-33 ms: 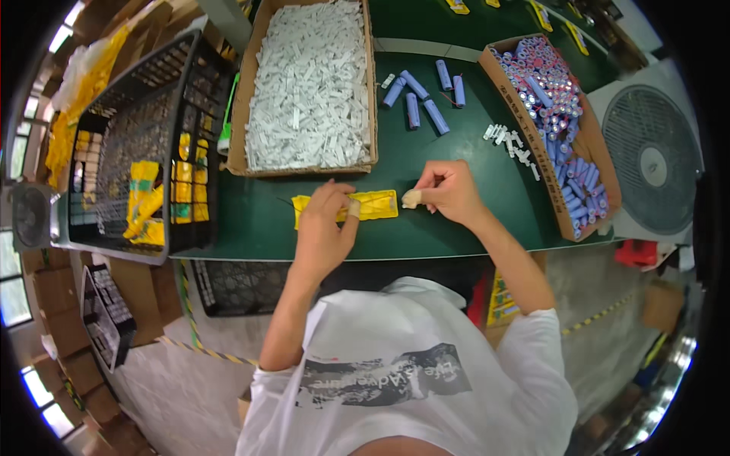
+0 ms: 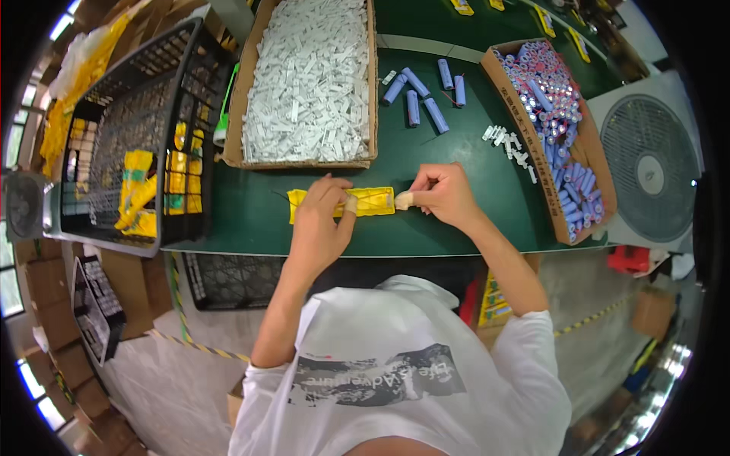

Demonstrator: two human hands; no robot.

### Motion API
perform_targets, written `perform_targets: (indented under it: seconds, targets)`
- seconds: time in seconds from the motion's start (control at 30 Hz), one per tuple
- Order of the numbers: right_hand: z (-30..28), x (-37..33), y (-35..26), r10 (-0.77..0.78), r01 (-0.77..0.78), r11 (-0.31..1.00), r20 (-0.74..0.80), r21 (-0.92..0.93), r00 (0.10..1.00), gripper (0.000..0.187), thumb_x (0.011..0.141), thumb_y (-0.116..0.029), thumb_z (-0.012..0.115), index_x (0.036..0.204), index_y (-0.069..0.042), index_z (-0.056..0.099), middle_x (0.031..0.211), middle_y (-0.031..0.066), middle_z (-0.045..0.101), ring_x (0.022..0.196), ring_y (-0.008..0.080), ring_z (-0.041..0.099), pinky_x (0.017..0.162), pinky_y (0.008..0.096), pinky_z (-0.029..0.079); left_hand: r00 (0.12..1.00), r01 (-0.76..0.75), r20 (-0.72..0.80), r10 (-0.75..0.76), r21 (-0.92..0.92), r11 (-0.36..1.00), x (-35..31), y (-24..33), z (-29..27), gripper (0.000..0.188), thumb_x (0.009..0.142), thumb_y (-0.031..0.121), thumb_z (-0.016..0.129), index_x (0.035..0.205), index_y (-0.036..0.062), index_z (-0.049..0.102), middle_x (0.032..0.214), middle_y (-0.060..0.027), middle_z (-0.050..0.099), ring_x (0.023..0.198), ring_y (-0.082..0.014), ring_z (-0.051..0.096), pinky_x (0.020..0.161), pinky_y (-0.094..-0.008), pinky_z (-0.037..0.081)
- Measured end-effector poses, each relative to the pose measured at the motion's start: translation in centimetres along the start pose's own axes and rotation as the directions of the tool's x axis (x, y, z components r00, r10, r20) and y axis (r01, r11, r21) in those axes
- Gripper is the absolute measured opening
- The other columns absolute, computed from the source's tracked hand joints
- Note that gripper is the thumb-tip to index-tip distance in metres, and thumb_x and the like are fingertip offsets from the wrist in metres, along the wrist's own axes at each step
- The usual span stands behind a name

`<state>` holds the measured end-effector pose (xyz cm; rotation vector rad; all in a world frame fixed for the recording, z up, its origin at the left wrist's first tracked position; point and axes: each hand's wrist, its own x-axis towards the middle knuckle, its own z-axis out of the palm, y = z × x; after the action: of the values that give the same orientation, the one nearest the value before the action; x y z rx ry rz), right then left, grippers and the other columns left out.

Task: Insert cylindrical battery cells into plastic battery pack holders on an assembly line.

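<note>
A long, narrow yellow plastic casing (image 2: 372, 202) lies on the green tabletop before me. My left hand (image 2: 319, 216) is closed over its left part, with fingers on the far edge and the thumb on the near side. A thin dark wire sticks out at the casing's left end. My right hand (image 2: 447, 196) is pinched at the casing's right end; whatever the fingertips may hold is hidden. Tan covers wrap the tips of both thumbs. Beyond the casing lie several purple cylindrical battery cells (image 2: 413, 109).
A cardboard box (image 2: 304, 164) of white plastic pieces stands at the far left. To the right, another box (image 2: 530, 140) holds many cells, with loose white clips (image 2: 511, 146) beside it. A black crate (image 2: 169, 152) with yellow casings sits left; a fan (image 2: 650, 171) is far right.
My right hand has come in to the casing's right end, closing the small gap. The left hand keeps its hold. The whole view has shifted slightly.
</note>
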<state>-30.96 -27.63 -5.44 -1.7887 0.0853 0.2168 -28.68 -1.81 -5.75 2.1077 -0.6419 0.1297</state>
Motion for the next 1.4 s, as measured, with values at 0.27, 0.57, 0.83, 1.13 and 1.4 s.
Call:
perform_targets:
  seconds: [0.27,0.57,0.83,1.13,1.4]
  targets:
    - [1.3,1.3,-1.1,-0.180,0.189,0.892,0.061,-0.410,0.982,0.026,0.082,-0.017,0.092,0.082,0.002,0.074,0.066,0.0067,0.072,0.058,0.0105,0.066,0.055,0.0277,0.051,0.998,-0.010,-0.057,0.004,-0.100,0.995,-0.5,0.1,1.1,0.013,0.090,-0.002,0.069,0.088,-0.0018,0.057,0.108,-0.0173,0.071,0.103,-0.0402,0.067,0.110,-0.0489,0.052]
    - [1.0,0.7,-1.3,-0.063,0.110,0.942,0.153,-0.317,0.986,0.016,0.087,-0.003,0.084,0.101,0.003,0.078,0.090,0.0090,0.078,0.075,0.0114,0.073,0.071,0.0252,0.058,0.995,-0.038,-0.095,0.026,-0.129,0.991,-1.0,-0.2,1.7,0.013,0.086,-0.005,0.070,0.088,-0.0034,0.057,0.108,-0.0180,0.069,0.106,-0.0408,0.067,0.112,-0.0492,0.052]
    - [1.1,0.8,-3.2,-0.069,0.153,0.911,0.225,-0.382,0.972,0.027,0.086,0.001,0.081,0.112,0.005,0.076,0.098,0.0104,0.075,0.083,0.0142,0.075,0.075,0.0263,0.061,0.996,-0.035,-0.081,0.023,-0.142,0.989,-1.3,-0.5,1.6,0.010,0.087,-0.004,0.068,0.095,-0.0054,0.063,0.110,-0.0182,0.068,0.114,-0.0423,0.066,0.113,-0.0496,0.051]
    - [1.6,0.1,-4.0,-0.037,0.120,0.863,0.175,-0.491,0.984,0.026,0.084,0.002,0.079,0.109,0.004,0.076,0.102,0.0119,0.074,0.087,0.0188,0.077,0.077,0.0289,0.062,0.995,-0.060,-0.082,0.049,-0.133,0.989,-1.3,-0.5,1.9,0.012,0.086,-0.004,0.067,0.098,-0.0071,0.063,0.109,-0.0175,0.067,0.111,-0.0410,0.066,0.115,-0.0493,0.049]
    - [2.6,0.1,-5.8,0.035,0.057,0.790,0.138,-0.611,0.990,0.030,0.080,0.001,0.079,0.110,0.002,0.077,0.103,0.0127,0.076,0.087,0.0213,0.077,0.079,0.0307,0.062,0.992,-0.081,-0.106,0.069,-0.123,0.989,-1.5,-0.9,2.1,0.013,0.085,-0.004,0.066,0.098,-0.0072,0.063,0.107,-0.0169,0.066,0.104,-0.0381,0.066,0.116,-0.0495,0.049]
